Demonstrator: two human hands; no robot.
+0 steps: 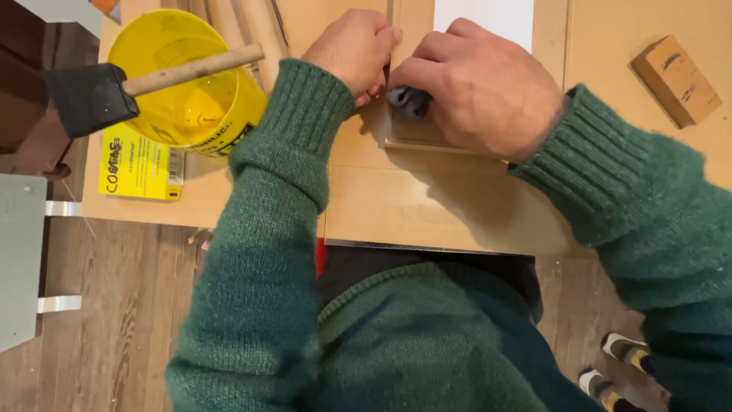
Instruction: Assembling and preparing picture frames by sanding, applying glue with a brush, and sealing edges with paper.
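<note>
My right hand (484,80) presses a small grey pad (408,101) against the near left corner of a flat wooden panel (549,34) lying on the work board. My left hand (352,47) is curled against the panel's left edge, fingers closed on that edge, thumb close to the pad. Both arms wear green knitted sleeves. A white sheet (488,17) lies on the panel beyond my right hand.
A yellow plastic cup (179,76) stands at the left with a black foam brush (88,98) on a wooden handle resting across it. A yellow label (137,164) lies below it. A wooden block (676,80) sits at the right. The board's near edge (427,246) overhangs wooden flooring.
</note>
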